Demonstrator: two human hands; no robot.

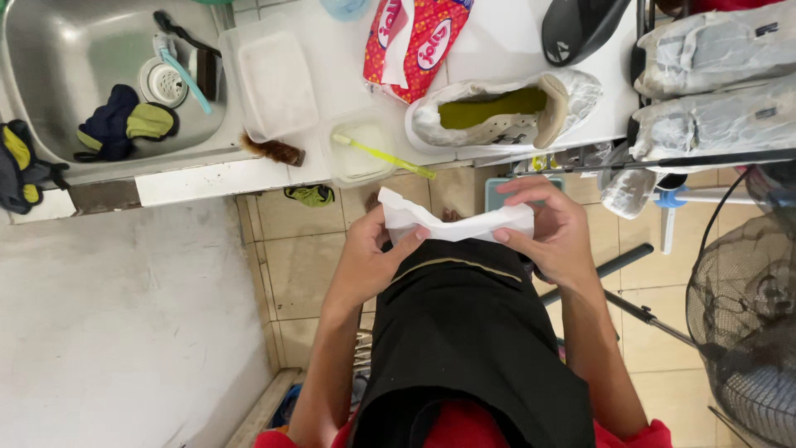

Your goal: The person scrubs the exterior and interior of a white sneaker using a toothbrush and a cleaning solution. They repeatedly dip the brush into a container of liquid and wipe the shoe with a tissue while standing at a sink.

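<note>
A white tissue (454, 222) is stretched between a person's two hands just in front of the waist, below the edge of the white counter (497, 41). The left hand (371, 259) pinches one end, its fingers (408, 242) clamped on the paper; the right hand (554, 228) closes on the other end the same way. Thin paper of this kind likely tears if tugged, so an even, light pull from both ends would serve best. On the counter directly ahead lies a white shoe (506, 112) with a green insole, beside a clear tub holding a yellow-green toothbrush (383, 155) and a red-and-white tissue pack (414, 37). A steel sink (50, 50) sits far left. Open tiled floor lies under the hands; a fan's wire guard (742, 315) crowds the right.
</note>
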